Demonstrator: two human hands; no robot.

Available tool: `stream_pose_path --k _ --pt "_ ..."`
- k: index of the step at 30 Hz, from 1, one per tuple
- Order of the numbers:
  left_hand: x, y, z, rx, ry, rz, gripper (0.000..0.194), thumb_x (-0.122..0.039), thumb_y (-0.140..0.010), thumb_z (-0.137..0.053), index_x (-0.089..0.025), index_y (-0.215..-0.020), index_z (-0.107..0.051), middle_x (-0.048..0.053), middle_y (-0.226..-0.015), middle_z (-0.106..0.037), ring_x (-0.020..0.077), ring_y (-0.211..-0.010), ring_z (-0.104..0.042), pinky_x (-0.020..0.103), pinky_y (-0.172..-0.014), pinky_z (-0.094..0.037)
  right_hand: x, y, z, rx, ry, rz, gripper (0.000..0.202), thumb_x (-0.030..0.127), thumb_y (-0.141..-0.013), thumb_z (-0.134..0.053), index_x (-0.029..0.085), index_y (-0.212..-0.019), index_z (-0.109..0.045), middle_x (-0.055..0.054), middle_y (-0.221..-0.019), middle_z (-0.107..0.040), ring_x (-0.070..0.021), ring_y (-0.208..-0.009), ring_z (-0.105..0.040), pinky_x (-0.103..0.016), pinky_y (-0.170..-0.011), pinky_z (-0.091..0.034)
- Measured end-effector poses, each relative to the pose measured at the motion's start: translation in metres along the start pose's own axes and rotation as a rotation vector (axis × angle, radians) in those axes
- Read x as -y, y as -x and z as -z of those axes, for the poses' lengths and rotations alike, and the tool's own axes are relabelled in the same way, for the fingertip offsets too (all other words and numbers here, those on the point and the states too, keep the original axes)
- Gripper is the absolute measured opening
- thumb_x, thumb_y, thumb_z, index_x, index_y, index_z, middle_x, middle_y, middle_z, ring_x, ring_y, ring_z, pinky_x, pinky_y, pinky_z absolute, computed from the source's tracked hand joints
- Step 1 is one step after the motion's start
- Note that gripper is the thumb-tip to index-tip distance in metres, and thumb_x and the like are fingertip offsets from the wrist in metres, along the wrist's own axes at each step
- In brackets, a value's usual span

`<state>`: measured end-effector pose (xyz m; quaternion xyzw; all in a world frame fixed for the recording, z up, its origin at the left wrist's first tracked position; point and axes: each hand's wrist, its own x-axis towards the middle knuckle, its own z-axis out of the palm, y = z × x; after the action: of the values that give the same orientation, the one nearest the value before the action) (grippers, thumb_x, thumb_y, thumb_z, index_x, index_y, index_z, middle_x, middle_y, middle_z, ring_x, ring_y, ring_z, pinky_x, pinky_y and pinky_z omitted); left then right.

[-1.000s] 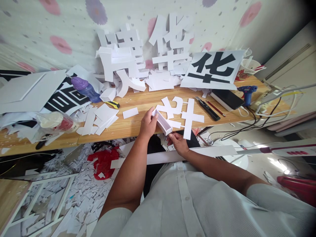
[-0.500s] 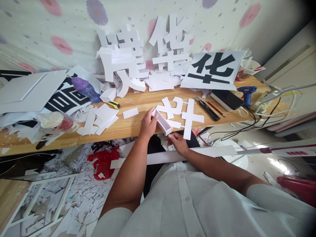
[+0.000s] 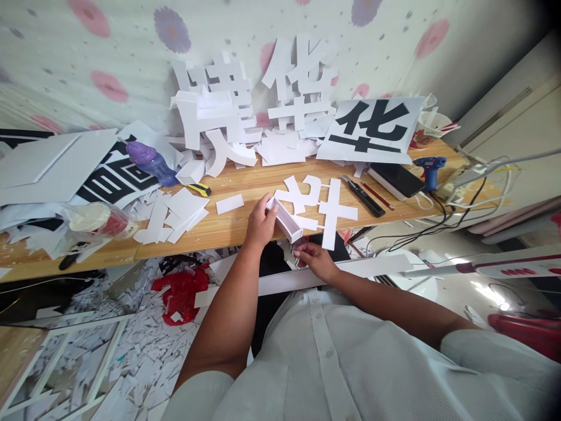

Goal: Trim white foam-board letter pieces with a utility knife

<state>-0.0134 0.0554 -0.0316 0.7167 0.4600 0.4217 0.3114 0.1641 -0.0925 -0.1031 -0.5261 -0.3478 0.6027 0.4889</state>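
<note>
My left hand [image 3: 261, 224] grips the far end of a small white foam-board channel piece [image 3: 287, 220] at the front edge of the wooden table [image 3: 228, 225]. My right hand [image 3: 314, 259] pinches the near end of the same piece from below the table edge. Just behind the piece lies a flat white cut-out character [image 3: 322, 202]. A long white foam strip [image 3: 333, 272] rests across my lap under my right hand.
White foam characters [image 3: 263, 111] lean on the wall beside a printed black-character sheet [image 3: 372, 128]. A utility knife [image 3: 363, 196], red pen [image 3: 377, 196], black phone [image 3: 397, 178], blue glue gun [image 3: 427, 169] and cables lie right. A purple bottle [image 3: 149, 162] and scraps lie left; offcuts cover the floor.
The view shifted slightly. My right hand slid a little lower and left along the near end of the channel piece; my left hand keeps its grip.
</note>
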Motion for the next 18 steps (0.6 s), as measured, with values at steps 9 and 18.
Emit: stream_pose_path --k 9,18 --pt "-0.003 0.006 -0.004 -0.275 0.049 -0.004 0.061 -0.067 -0.111 -0.046 -0.02 -0.143 -0.066 0.016 -0.138 -0.074 0.0267 -0.13 -0.07 0.042 -0.118 -0.053 0.026 0.066 0.027 0.349 -0.402 -0.249 0.044 0.041 -0.083 -0.095 0.023 -0.122 -0.082 -0.014 -0.138 -0.078 -0.0267 -0.114 -0.08 -0.04 -0.092 -0.065" --pt "-0.038 0.129 0.001 -0.508 -0.015 0.164 0.037 -0.055 -0.111 -0.051 -0.025 -0.095 -0.066 0.002 -0.086 -0.067 0.02 -0.086 -0.067 0.033 -0.086 -0.059 0.024 0.078 0.045 0.333 -0.486 -0.281 0.038 0.039 -0.082 -0.096 0.025 -0.115 -0.083 -0.011 -0.128 -0.082 -0.0246 -0.107 -0.081 -0.04 -0.092 -0.064"
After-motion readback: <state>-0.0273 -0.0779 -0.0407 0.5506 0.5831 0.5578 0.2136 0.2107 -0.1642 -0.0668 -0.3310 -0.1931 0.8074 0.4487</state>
